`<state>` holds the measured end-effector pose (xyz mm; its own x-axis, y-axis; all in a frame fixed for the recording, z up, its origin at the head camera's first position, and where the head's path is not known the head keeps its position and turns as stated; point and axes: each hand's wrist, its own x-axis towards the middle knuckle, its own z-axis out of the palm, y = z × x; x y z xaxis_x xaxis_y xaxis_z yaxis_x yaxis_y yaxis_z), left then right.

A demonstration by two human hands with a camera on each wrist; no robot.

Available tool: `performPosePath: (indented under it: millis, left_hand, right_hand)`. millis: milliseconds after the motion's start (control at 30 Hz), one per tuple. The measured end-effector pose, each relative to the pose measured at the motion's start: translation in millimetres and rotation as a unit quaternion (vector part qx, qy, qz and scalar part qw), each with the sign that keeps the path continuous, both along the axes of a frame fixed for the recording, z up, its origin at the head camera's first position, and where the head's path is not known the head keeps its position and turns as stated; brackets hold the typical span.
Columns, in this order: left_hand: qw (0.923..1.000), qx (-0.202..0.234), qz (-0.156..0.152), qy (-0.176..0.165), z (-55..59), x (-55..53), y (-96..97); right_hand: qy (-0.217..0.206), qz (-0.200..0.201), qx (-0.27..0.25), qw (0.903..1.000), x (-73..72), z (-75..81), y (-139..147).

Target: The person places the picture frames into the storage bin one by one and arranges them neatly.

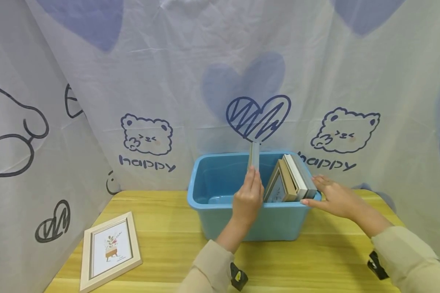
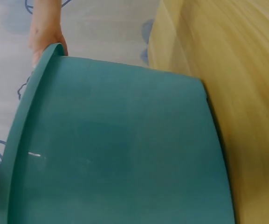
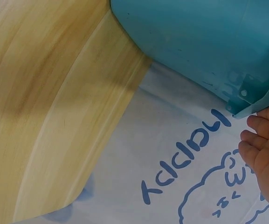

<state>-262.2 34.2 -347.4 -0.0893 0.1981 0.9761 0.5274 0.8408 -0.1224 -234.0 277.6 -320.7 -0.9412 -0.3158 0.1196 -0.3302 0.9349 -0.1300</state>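
My left hand (image 1: 247,199) grips a thin picture frame (image 1: 254,155) that stands upright and edge-on over the middle of the blue plastic bin (image 1: 212,206). Its lower part is hidden behind the hand and the bin's front wall. At the bin's right end, a wood-coloured picture frame (image 1: 288,181), a white frame (image 1: 296,176) and a grey frame (image 1: 309,184) lean side by side. My right hand (image 1: 335,199) rests at the right rim with fingers extended and thumb apart; in the right wrist view, its fingertips (image 3: 263,126) are right at the rim.
A light wooden picture frame (image 1: 136,240) with a plant print lies face up on the table (image 1: 165,260) at the left. Behind the bin hangs a white cloth (image 1: 190,134) with hearts and bears. Black straps (image 1: 237,276) show at both wrists.
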Motion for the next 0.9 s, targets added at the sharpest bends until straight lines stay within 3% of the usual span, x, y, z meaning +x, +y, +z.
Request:
performPosePath:
  millis: [467, 733, 900]
  left_hand:
    - [0.9986, -0.013, 0.026, -0.045, -10.5, 1.2, 17.4]
    - [0.994, -0.012, 0.032, -0.104, -11.7, 6.4, 24.8]
    - [0.9854, -0.02, 0.03, -0.166, -9.9, 10.8, 24.6]
  right_hand:
    - [-0.003, -0.004, -0.003, 1.0, 1.3, -0.6, -1]
    - [0.004, -0.005, -0.008, 0.9999, 1.3, -2.5, 0]
    - [-0.001, -0.006, -0.008, 1.0, 1.4, -1.7, -1]
